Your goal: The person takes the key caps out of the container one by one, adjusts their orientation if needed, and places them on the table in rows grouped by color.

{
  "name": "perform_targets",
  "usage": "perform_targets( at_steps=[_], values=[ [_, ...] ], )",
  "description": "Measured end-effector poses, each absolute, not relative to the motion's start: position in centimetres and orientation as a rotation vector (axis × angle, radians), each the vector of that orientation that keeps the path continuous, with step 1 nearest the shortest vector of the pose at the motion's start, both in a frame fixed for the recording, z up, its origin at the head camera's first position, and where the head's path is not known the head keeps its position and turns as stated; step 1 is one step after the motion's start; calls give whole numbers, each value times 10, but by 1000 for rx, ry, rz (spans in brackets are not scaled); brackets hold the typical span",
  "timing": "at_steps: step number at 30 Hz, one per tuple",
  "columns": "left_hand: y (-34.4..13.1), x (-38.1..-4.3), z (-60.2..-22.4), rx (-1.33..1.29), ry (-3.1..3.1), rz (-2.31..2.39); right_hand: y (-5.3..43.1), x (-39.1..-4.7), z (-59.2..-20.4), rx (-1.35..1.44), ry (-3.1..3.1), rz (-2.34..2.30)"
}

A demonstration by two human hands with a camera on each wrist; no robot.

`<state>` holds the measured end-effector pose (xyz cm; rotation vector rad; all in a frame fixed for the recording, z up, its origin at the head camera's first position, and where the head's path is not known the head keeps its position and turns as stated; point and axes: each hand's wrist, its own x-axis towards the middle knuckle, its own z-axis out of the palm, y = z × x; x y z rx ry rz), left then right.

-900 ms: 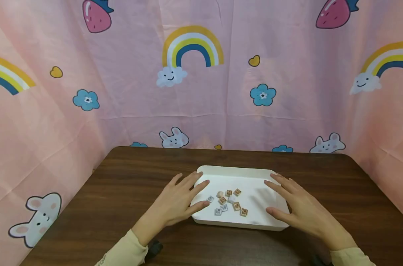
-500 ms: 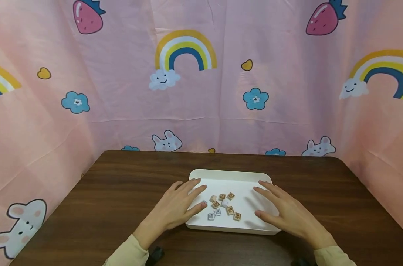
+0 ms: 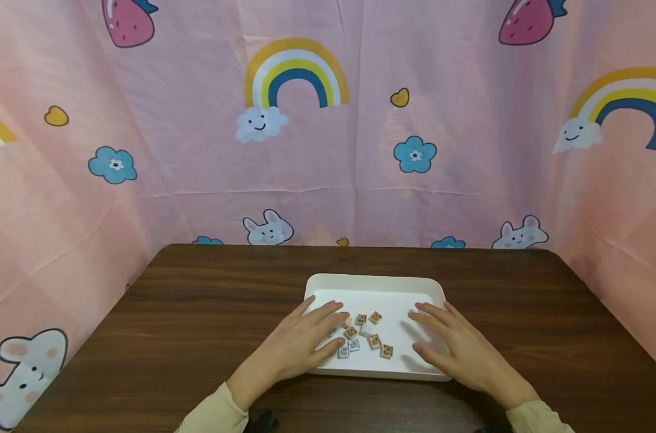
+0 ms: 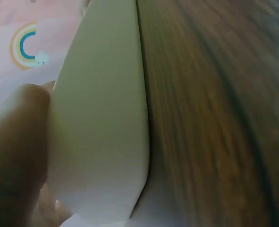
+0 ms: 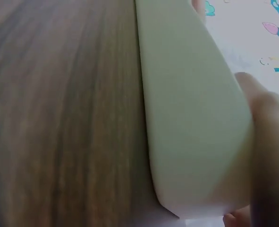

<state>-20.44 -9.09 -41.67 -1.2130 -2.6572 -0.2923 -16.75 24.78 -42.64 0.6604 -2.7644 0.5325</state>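
Note:
A shallow white tray [image 3: 398, 299] lies on the table with several small square blocks in it. Some are brown blocks [image 3: 375, 341] with dark marks on top; others are white-grey blocks [image 3: 354, 345]. My left hand [image 3: 298, 346] is spread over the tray's left side, its fingers and thumb covering part of the leftmost blocks. Over the right side, my right hand [image 3: 463, 346] has its fingers extended toward the middle, apart from the blocks. Both wrist views show the tray's outer wall [image 4: 101, 109] close up, with part of the hand at its rim. Neither hand holds anything.
The dark wood-grain table [image 3: 225, 300] extends around the tray on all sides. Behind it and at both sides hangs a pink curtain [image 3: 198, 120] printed with rainbows, flowers and rabbits. A small dark object [image 3: 263, 421] shows beneath the left wrist.
My left hand has shifted a little to the right over the tray and now covers more of the left blocks. The right hand stays nearly in place. The head view has shifted slightly.

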Motion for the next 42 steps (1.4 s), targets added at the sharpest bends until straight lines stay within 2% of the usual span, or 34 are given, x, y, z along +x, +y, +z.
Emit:
perform_targets(
  at_steps=[13, 21, 28, 42],
  values=[
    [-93, -205, -421, -1205, -2729, -460, 220, -178, -413, 905, -2647, 482],
    [-86, -203, -423, -1177, -2708, -494, 215, -175, -417, 815, -2770, 703],
    [-83, -202, -424, -1169, -2715, -489, 218, -175, -418, 868, -2781, 853],
    [-89, -202, -428, -1149, -2727, -507, 213, -177, -425, 942, -2323, 865]
  ],
)
